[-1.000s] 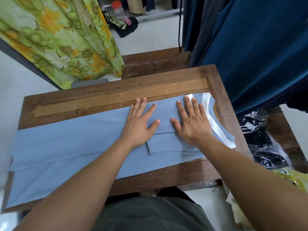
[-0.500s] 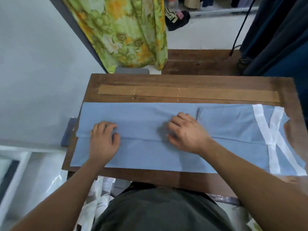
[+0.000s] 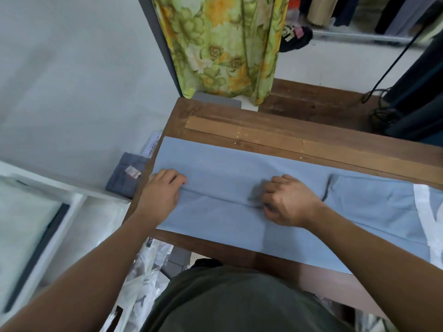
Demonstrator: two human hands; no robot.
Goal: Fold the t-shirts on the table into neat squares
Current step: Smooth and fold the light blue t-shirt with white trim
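Note:
A light blue t-shirt (image 3: pixel 223 168) lies on the wooden table (image 3: pixel 263 130), folded lengthwise into a long strip. Its white collar trim (image 3: pixel 422 202) is at the right end. A flap edge runs along the middle of the strip. My left hand (image 3: pixel 160 195) is at the strip's left end, fingers curled onto that flap edge. My right hand (image 3: pixel 287 200) is near the middle of the strip, its fingers and thumb curled and pinching the fabric at the same edge. A folded sleeve shows just right of my right hand.
A floral curtain (image 3: pixel 223 49) hangs beyond the table's far left corner. A folded grey garment (image 3: pixel 124 178) lies on a white ledge left of the table. Plastic bags (image 3: pixel 148 271) sit below the near edge. Dark clothes (image 3: pixel 412 87) hang at the right, above a wooden bench (image 3: pixel 311 101).
Both hands have left the collar end, where they lay flat, and moved left along the strip. Their fingers are now curled on the fabric. The view has swung left.

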